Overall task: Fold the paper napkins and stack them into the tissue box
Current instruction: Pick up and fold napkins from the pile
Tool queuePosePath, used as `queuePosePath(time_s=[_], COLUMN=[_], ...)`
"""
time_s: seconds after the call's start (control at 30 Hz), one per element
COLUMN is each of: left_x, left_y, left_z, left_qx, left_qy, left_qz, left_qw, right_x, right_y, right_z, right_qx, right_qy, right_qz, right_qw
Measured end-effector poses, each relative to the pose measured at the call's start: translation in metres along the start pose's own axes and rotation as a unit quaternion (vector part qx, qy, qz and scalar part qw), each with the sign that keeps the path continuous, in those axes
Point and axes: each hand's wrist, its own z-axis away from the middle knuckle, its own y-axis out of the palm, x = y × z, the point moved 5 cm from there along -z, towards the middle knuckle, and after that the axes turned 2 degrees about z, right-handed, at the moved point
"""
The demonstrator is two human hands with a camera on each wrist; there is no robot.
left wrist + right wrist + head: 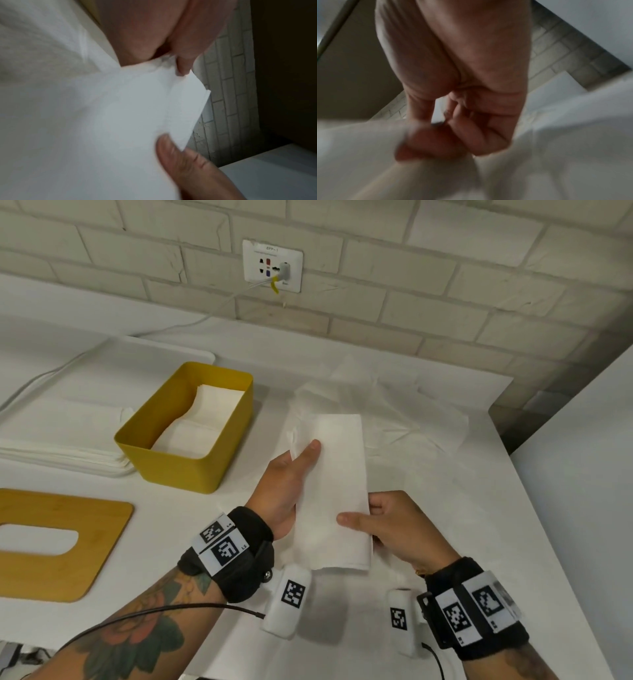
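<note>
A long white folded paper napkin [334, 491] is gripped from both sides in the centre of the head view. Its left edge is pinched by the left hand [286, 491], the thumb laid on top and the fingers hidden beneath; in the left wrist view the paper [120, 115] is seen clamped between thumb and fingers. Its lower right edge is pinched by the right hand [394, 525], the thumb lying across the top and the fingers curled under; the right wrist view is blurred, yet the curled fingers [481, 135] are seen against the white paper. The napkin is held just above the white table [445, 525], over a loose spread of unfolded white napkins [404, 419] in the upper right of centre. To the left of the napkin, a yellow rectangular tissue box [186, 433] stands open, with folded white napkins [202, 426] stacked inside. A flat pile of white napkins [61, 453] lies at the left edge, touching the box. A wooden lid with an oval slot [51, 542] lies in the lower left. A white wall socket [272, 265] is set in the brick wall at the top.
</note>
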Motion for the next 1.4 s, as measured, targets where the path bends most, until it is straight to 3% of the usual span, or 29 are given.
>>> queuePosePath(time_s=[0.1,0.17,0.3,0.47,0.53,0.7,0.9,1.03,1.13,1.23,1.3,1.4], left_x=[-0.005,-0.01,-0.026,-0.05,-0.043,0.002,-0.008,0.007,-0.004,-0.046,-0.084,-0.141], left_y=[0.001,0.004,0.016,0.014,0.011,0.012,0.016,0.013,-0.002,-0.021,-0.039,-0.074], left_z=[0.001,0.002,0.006,0.011,0.014,0.01,0.014,0.007,0.009,0.019,0.026,0.033], left_qx=[-0.001,0.013,0.026,-0.008,-0.022,0.008,-0.002,0.043,0.06,0.047,0.018,-0.044], left_qy=[0.014,0.022,0.074,0.229,0.252,0.168,0.219,0.156,0.153,0.204,0.251,0.267], left_qz=[-0.008,-0.015,-0.053,-0.151,-0.176,-0.284,-0.234,-0.29,-0.317,-0.354,-0.407,-0.488], left_qw=[1.0,1.0,0.996,0.962,0.951,0.944,0.947,0.943,0.934,0.912,0.878,0.83], right_x=[0.01,0.024,0.045,0.072,0.073,0.043,0.053,0.041,0.052,0.09,0.119,0.163], right_y=[-0.025,-0.033,-0.015,-0.017,-0.015,0.009,-0.007,0.007,0.013,0.013,0.013,0.016], right_z=[0.003,0.002,-0.007,-0.006,-0.004,-0.009,-0.005,-0.011,-0.019,-0.031,-0.047,-0.078], right_qx=[-0.066,-0.098,-0.041,-0.131,-0.158,-0.169,-0.187,-0.176,-0.151,-0.109,-0.1,-0.102], right_qy=[-0.005,-0.039,-0.075,-0.16,-0.18,-0.109,-0.138,-0.088,-0.074,-0.09,-0.112,-0.14], right_qz=[0.089,-0.002,-0.095,-0.16,-0.163,-0.082,-0.172,-0.168,-0.231,-0.314,-0.329,-0.297], right_qw=[0.994,0.994,0.992,0.965,0.957,0.976,0.957,0.966,0.958,0.939,0.932,0.939])
